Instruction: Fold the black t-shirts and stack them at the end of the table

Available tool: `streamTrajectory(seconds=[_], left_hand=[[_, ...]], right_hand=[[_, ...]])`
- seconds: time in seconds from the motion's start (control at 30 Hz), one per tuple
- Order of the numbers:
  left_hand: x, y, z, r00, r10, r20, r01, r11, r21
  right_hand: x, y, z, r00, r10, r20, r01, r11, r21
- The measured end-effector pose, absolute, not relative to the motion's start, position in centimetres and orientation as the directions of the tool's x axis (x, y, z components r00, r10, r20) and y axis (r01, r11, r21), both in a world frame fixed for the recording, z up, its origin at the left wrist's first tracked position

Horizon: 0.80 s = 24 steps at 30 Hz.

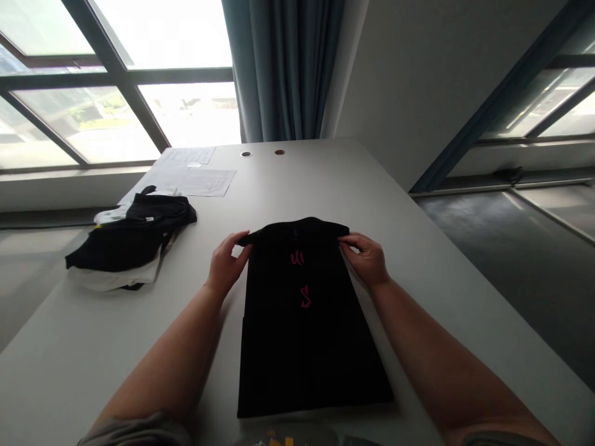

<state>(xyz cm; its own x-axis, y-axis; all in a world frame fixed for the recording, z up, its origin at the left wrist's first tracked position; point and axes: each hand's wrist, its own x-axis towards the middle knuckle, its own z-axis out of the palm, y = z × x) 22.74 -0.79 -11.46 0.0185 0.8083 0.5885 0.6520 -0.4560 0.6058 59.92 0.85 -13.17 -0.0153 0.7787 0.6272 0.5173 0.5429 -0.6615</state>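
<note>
A black garment, folded into a long rectangle, lies flat on the white table in front of me. Two pink marks show on its upper half. My left hand pinches the far left corner between thumb and fingers. At the far right corner, my right hand grips the cloth in the same way. Between the hands, the far edge bulges slightly upward. Whether it is a shirt or another kind of garment, I cannot tell.
A loose pile of black and white clothes sits on the table's left side. Behind it lie printed paper sheets. Two round cable holes, one metal-rimmed, are near the far edge of the white table. A blue curtain hangs beyond.
</note>
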Motion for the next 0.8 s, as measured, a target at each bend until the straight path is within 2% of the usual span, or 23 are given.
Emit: streamTrajectory(seconds=[0.17,0.27,0.4,0.6,0.8], left_hand=[[21.2,-4.6,-12.3,0.309,0.823,0.476,0.65,-0.548,0.527],[20.6,-5.3,-13.0,0.405,0.828,0.388,0.663,-0.558,0.499],[20.7,-5.2,-13.2,0.435,0.825,0.362,0.658,-0.565,0.498],[21.2,-5.2,-13.3,0.414,0.857,0.308,0.657,-0.515,0.55],[20.9,-5.5,-12.8,0.442,0.875,0.197,0.677,-0.469,0.567]], right_hand=[[61.9,-1.8,-14.3,-0.072,0.852,0.518,0.519,0.476,-0.71],[62.4,-2.4,-14.3,-0.227,0.86,0.456,0.544,0.501,-0.673],[62.4,-2.5,-13.7,-0.41,0.826,0.386,0.582,0.563,-0.587],[62.3,-3.1,-13.2,-0.418,0.84,0.346,0.579,0.54,-0.611],[62.9,-3.7,-13.1,-0.442,0.837,0.324,0.634,0.547,-0.547]])
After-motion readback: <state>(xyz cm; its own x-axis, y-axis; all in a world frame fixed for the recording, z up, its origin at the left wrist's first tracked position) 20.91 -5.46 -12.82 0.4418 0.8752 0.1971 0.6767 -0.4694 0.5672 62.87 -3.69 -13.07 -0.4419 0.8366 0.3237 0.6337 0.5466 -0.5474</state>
